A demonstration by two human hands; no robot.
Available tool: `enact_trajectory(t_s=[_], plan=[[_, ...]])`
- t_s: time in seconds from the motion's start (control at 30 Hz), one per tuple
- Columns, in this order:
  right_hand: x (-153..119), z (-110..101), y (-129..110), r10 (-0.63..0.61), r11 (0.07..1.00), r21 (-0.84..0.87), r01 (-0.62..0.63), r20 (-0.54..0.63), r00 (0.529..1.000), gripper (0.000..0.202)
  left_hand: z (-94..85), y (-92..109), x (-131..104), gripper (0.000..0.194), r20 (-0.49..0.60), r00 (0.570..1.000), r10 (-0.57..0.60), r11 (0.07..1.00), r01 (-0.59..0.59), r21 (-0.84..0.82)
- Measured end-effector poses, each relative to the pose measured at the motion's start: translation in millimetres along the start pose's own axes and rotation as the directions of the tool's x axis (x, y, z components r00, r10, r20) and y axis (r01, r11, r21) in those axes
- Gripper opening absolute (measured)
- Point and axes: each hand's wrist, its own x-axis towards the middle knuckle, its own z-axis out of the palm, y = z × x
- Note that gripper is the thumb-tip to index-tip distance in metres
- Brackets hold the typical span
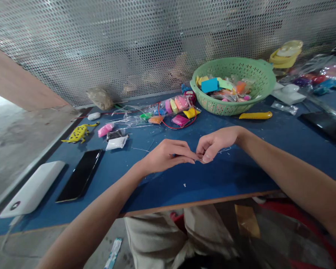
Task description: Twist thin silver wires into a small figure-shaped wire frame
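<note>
My left hand [170,155] and my right hand [212,145] meet fingertip to fingertip above the blue table [159,190], near its front edge. Both are closed in a pinch. Thin pale wire [224,150] shows beside my right fingers, and a bit of it seems to lie between the fingertips. What exactly each hand grips is too small to make out. Another thin strand [140,149] lies on the table left of my left hand.
Behind my hands stand a green basket [232,106] of clay packs and a yellow knife [255,115]. Left lie a phone [80,175], a white power bank [33,188], a yellow toy [80,133] and small packets [117,142]. Another dark phone [326,127] is at right.
</note>
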Motion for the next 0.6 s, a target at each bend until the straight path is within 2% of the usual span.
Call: enact_trajectory(t_s=[0.07, 0.17, 0.27, 0.37, 0.43, 0.5, 0.6], plan=[[1, 1, 0, -0.009, 0.999, 0.037, 0.007, 0.039, 0.999, 0.035, 1.5, 0, 1, 0.019, 0.032, 0.998, -0.06, 0.987, 0.065, -0.15], [3, 5, -1, -0.055, 0.994, 0.102, 0.048, 0.073, 0.996, 0.033, 2.7, -1, 1, 0.015, 0.051, 0.995, -0.087, 0.949, 0.098, -0.3], [7, 12, -1, -0.161, 0.969, 0.203, 0.139, 0.098, 0.982, 0.032, 3.1, -2, -1, 0.014, 0.083, 0.985, -0.149, 0.886, 0.171, -0.432], [15, 21, -1, -0.284, 0.917, 0.321, 0.236, 0.111, 0.952, 0.033, 3.1, -2, -3, 0.02, 0.186, 0.96, -0.21, 0.786, 0.278, -0.552], [20, 26, 0, -0.325, 0.892, 0.365, 0.268, 0.104, 0.94, 0.034, 3.2, -2, -3, 0.021, 0.216, 0.952, -0.216, 0.747, 0.303, -0.592], [22, 30, 0, -0.349, 0.87, 0.4, 0.288, 0.088, 0.933, 0.035, 3.4, -2, -2, 0.019, 0.171, 0.963, -0.206, 0.747, 0.268, -0.608], [23, 31, -1, -0.379, 0.84, 0.44, 0.317, 0.058, 0.924, 0.036, 2.1, -3, -2, 0.014, 0.041, 0.984, -0.173, 0.782, 0.162, -0.602]])
